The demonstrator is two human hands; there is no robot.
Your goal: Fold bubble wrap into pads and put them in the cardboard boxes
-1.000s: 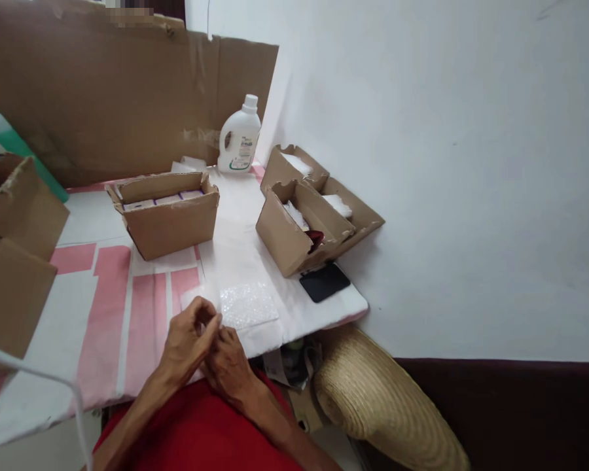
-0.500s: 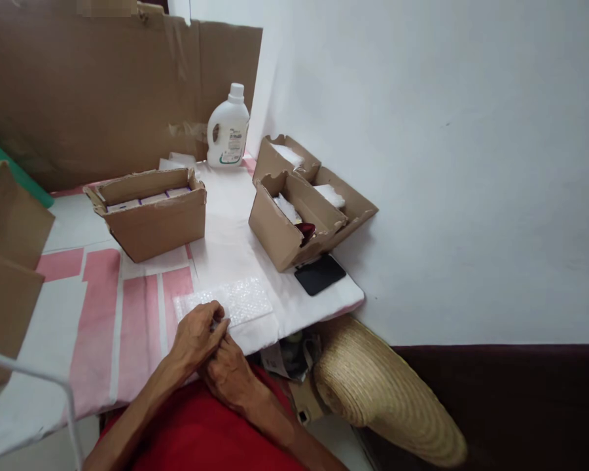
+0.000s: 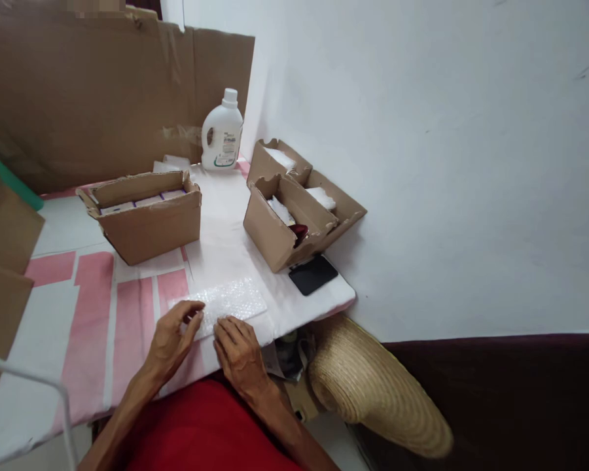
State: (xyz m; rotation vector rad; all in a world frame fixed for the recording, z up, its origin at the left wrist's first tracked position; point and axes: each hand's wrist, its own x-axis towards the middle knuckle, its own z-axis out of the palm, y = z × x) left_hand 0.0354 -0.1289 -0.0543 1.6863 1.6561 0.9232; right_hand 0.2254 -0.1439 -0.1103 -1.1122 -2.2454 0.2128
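Observation:
A flat piece of clear bubble wrap (image 3: 240,297) lies near the front edge of the cloth-covered table. At its left end is my left hand (image 3: 175,332), thumb and forefinger curved with a gap between them and nothing seen in the gap. My right hand (image 3: 238,350) is at the near edge of the wrap, its fingers bent and close together. The thumb of that hand is hidden, and what its fingertips hold, if anything, cannot be made out.
Behind stands a cardboard box (image 3: 152,232) of small cartons. Joined cardboard bins (image 3: 269,239) with white packing pieces sit right, by a black phone (image 3: 314,275). A white jug (image 3: 223,137) is farther back. Below the edge hangs a straw hat (image 3: 373,386).
My hands have come apart, the left moving left and the right slightly right. More of the bubble wrap shows between them. The whole view has shifted slightly.

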